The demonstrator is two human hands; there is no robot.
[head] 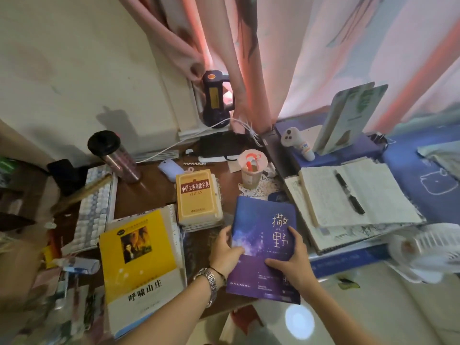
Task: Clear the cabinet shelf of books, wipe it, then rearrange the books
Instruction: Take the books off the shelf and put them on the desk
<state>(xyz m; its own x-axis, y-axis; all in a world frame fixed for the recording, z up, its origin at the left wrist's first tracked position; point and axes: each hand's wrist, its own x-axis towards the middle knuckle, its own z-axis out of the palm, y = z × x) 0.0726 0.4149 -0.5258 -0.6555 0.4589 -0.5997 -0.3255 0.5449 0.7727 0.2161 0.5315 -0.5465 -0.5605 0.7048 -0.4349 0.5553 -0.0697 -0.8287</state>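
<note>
A blue-purple book (261, 220) with white characters lies over the desk's front edge, held from both sides. My left hand (227, 252), with a metal watch at the wrist, grips its left edge. My right hand (291, 260) grips its right side, thumb on the cover. A yellow-and-white paperback (139, 265) lies to the left on a stack of other books. A thick yellow dictionary (198, 195) sits behind it on another stack. No cabinet shelf is in view.
The brown desk (146, 192) also carries a keyboard (94, 207), a tumbler (117, 158), a mouse (171, 169), a drink cup (251, 173) and a purple lamp (214, 98). An open notebook with a pen (353, 195) lies right. A small white fan (423, 250) stands at the right edge.
</note>
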